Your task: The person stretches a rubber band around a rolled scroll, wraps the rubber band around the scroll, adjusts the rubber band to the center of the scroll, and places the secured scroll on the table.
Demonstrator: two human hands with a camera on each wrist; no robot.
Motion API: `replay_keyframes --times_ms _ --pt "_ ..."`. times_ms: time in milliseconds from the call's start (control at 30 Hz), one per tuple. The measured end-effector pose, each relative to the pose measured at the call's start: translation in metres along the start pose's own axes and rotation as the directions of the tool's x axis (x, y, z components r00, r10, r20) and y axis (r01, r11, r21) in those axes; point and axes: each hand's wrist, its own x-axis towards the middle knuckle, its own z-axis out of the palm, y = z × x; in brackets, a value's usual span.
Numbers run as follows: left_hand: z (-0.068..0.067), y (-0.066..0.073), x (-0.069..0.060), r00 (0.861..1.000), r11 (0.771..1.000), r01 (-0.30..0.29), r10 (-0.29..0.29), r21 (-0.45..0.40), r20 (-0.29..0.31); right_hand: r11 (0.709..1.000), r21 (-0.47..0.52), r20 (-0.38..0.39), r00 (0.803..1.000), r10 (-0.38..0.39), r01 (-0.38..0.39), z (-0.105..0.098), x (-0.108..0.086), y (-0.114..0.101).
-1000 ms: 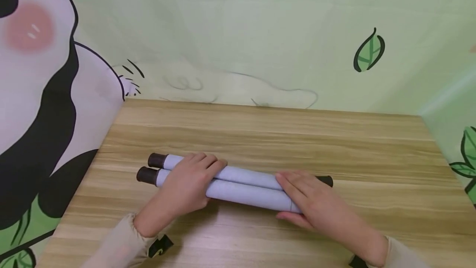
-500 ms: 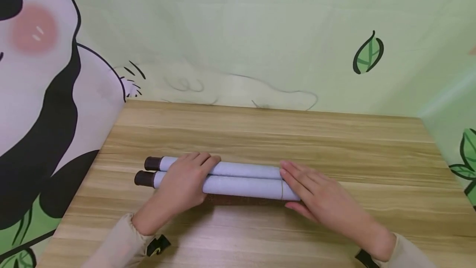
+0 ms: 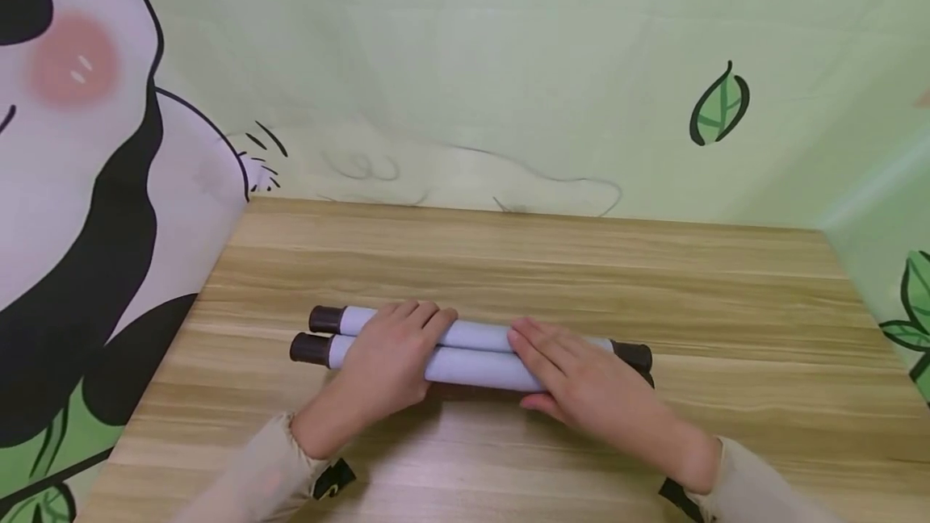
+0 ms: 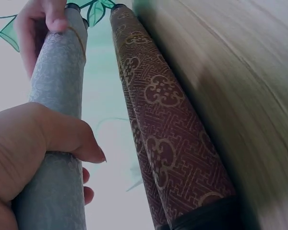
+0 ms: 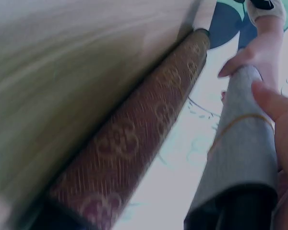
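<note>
Side by side in the head view lie a front pale scroll (image 3: 479, 368) and a back pale scroll (image 3: 475, 336), with dark end knobs (image 3: 311, 349). My left hand (image 3: 388, 357) grips both rolls left of their middle, thumb beneath. Towards the right end, my right hand (image 3: 584, 378) holds them, fingers over the top and thumb at the front. A thin tan band (image 5: 249, 116) circles the grey-blue surface in the right wrist view. The left wrist view shows red-brown brocade scrolls (image 4: 163, 105) close to the tabletop, apart from the held pair. My hands cover them in the head view.
A wood-grain table (image 3: 508, 265) spreads beneath my hands. Behind it hangs a pale green backdrop (image 3: 472, 63) with a printed panda (image 3: 80, 184) at left and leaves at right. Black straps (image 3: 334, 479) show by both sleeves.
The pale scrolls and my left hand have shifted slightly right over the last half second. My right hand has slid left along them, exposing their right-hand knobs. The red-brown strip below is now hidden.
</note>
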Motion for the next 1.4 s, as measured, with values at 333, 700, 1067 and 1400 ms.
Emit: replay_keyframes --times_ms 333,700,1067,1400 --pt "-0.005 -0.012 -0.006 0.999 0.999 0.052 -0.052 -0.008 0.004 0.996 -0.047 -0.007 0.997 0.072 -0.072 -0.008 -0.012 0.011" --pt "-0.003 0.006 0.005 1.0 1.0 0.0 0.001 0.022 -0.031 0.999 -0.05 0.031 1.0 -0.002 0.003 0.009 0.01 -0.004" --pt "-0.008 -0.004 -0.002 0.997 0.998 0.07 -0.07 -0.006 -0.009 0.995 -0.026 0.004 0.995 0.097 -0.097 0.002 0.0 0.009" --pt "-0.007 0.011 0.009 0.999 1.0 0.001 0.0 0.016 -0.04 0.998 -0.066 0.043 0.999 0.02 -0.017 0.011 0.018 -0.006"
